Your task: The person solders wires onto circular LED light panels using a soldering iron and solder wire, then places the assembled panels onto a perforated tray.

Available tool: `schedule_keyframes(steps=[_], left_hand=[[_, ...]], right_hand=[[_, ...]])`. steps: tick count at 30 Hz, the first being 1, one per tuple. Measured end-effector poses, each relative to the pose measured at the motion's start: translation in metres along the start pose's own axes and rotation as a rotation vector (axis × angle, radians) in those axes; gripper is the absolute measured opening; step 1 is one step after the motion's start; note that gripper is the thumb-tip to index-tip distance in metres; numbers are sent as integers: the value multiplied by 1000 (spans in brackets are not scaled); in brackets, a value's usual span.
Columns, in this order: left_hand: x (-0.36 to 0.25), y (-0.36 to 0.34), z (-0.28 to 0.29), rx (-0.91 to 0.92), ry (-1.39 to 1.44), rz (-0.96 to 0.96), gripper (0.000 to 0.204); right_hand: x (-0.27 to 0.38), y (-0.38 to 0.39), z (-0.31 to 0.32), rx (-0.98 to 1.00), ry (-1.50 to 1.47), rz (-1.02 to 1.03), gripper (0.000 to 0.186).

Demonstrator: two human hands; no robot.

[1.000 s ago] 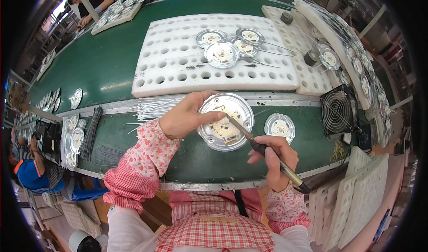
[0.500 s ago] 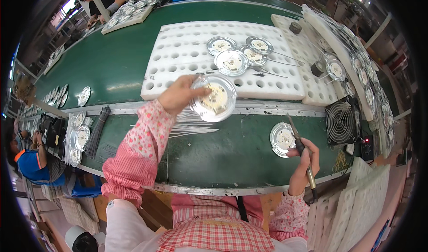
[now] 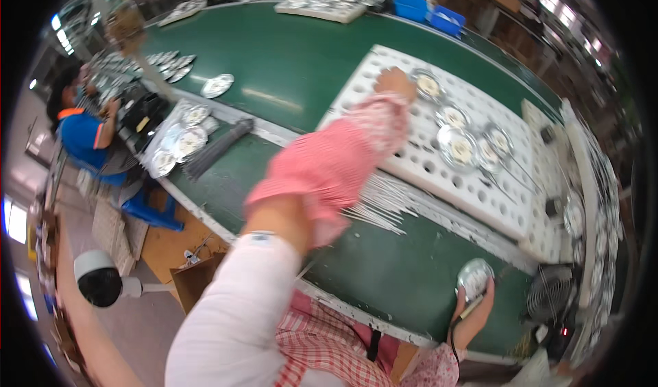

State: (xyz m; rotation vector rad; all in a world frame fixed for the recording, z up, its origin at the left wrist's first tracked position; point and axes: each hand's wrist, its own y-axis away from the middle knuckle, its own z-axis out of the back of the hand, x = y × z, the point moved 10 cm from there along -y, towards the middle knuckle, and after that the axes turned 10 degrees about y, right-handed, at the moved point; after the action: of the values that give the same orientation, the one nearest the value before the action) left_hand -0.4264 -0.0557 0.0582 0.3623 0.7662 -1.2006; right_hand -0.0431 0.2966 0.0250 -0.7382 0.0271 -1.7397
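My left hand (image 3: pixel 395 82) reaches far out over the white foam board (image 3: pixel 425 171). It pinches the left edge of a round silver lamp plate (image 3: pixel 428 85) with a pale circuit board in its middle; the fingertips are partly hidden. Several similar plates (image 3: pixel 458 148) overlap on the foam, with thin wires beside them. Near the bench's front edge, my right hand (image 3: pixel 476 315) is closed around a soldering iron (image 3: pixel 471 308), its cord hanging by the wrist. Just beyond those fingers lies another lamp plate (image 3: pixel 475 277) on the green bench; blur hides the iron's tip.
White wires (image 3: pixel 380 205) lie on the bench before the foam, and a grey wire bundle (image 3: pixel 219 147) to the left. A black fan (image 3: pixel 550 294) stands at right. Blue bins (image 3: pixel 411 7) are at the back. A co-worker in blue (image 3: pixel 89 137) sits at left.
My left hand has carried its lamp plate forward from above the bench onto the foam board. The view has swung left. My right hand still holds the soldering iron near the other plate.
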Motion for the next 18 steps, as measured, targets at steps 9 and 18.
schedule_keyframes(steps=[9,18], left_hand=[[-65,355,47,490,-9,-1166,22],[-1,400,64,691,131,-969,5]], right_hand=[[86,25,-12,32,-144,310,56],[86,47,4,48,-175,307,21]])
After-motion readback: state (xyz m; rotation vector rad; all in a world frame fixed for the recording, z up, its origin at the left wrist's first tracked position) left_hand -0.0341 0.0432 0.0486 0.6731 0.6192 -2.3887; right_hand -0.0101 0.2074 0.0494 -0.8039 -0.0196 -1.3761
